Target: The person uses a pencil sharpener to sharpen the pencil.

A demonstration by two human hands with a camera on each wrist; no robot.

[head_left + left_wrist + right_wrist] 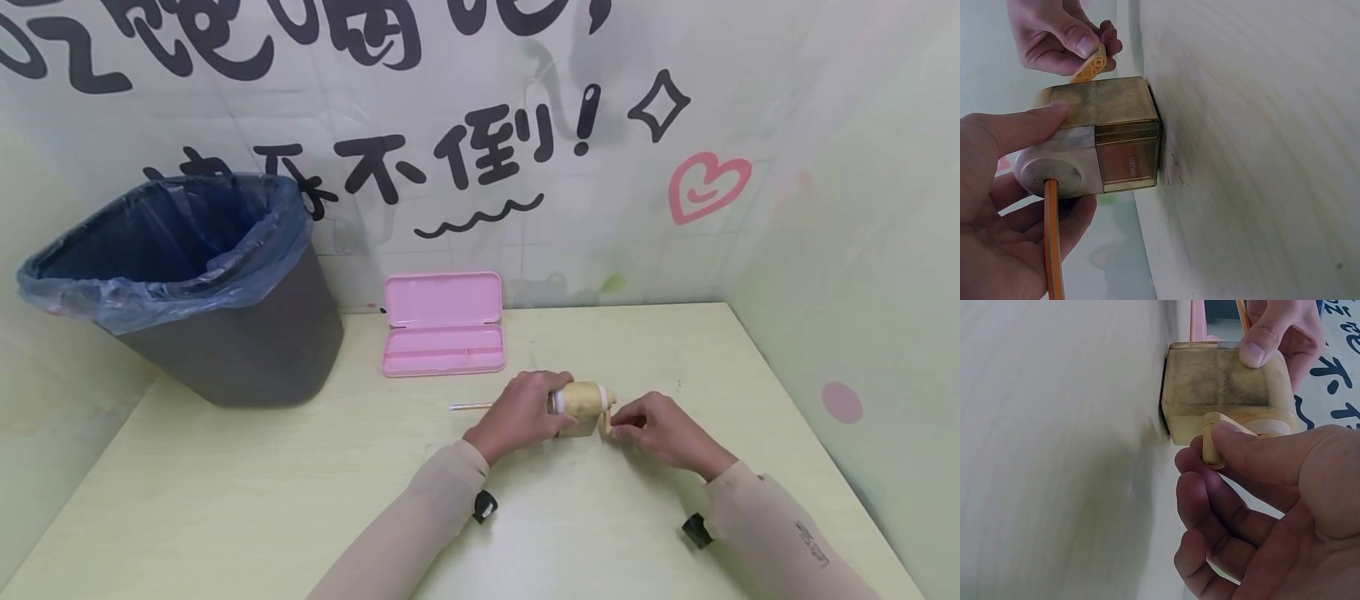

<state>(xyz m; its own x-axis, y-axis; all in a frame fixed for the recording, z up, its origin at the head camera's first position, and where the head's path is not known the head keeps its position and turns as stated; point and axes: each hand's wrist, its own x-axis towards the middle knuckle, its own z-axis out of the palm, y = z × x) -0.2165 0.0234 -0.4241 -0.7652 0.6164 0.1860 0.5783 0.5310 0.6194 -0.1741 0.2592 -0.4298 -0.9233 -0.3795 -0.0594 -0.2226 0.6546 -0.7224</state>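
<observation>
A yellowed crank pencil sharpener (pixel 582 400) stands on the table, its clear shavings drawer (pixel 1127 164) showing in the left wrist view. My left hand (pixel 525 414) grips the sharpener's body, thumb on one side and fingers around the other. An orange-striped pencil (pixel 1053 240) sticks out of the sharpener's front hole and passes beside the left palm; its far end (pixel 468 407) shows left of that hand in the head view. Between thumb and forefinger, my right hand (pixel 663 429) pinches the knob of the crank handle (pixel 1212 447) on the sharpener's other end.
Behind the hands, an open pink pencil case (pixel 444 362) lies near the wall. A grey trash bin (pixel 262 354) with a blue liner stands at the back left of the pale table (pixel 247 492). Walls border the back and right side.
</observation>
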